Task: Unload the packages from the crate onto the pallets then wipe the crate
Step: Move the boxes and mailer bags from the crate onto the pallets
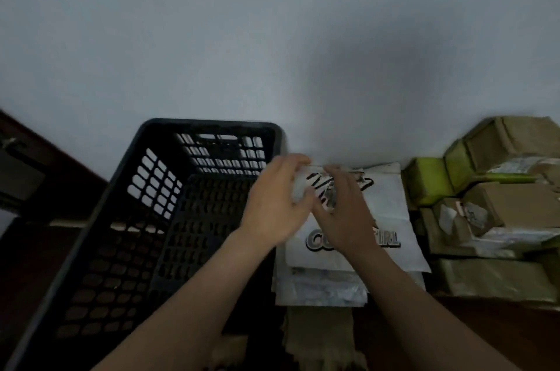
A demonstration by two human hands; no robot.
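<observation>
Two hands meet over a white package (391,207) right of centre in the frame, lying on top of a stack of pale packages (321,285). The left hand (278,198) has its fingers curled round the package's far left corner, thumb underneath, so it is gripping it. The right hand (342,207) lies on the package with its fingers reaching to the far edge. The blur there is too strong to tell whether they pinch it or only rest on it.

Across the near half of the package runs large outlined lettering: "CO" shows to the left of the right wrist and "IRL" to the right of it, with the middle letters hidden under the hand. A black striped design sits near the package's far end, partly covered by the fingers.

The black crate (121,219) stands just beside the stack, filling the lower left of the frame, with its perforated floor and slotted walls showing. At the right edge, brown cardboard boxes (497,198) are heaped with green-wrapped parcels (430,176). One box carries a white label (472,216) too blurred to read. A plain pale wall (272,37) fills the upper half.
</observation>
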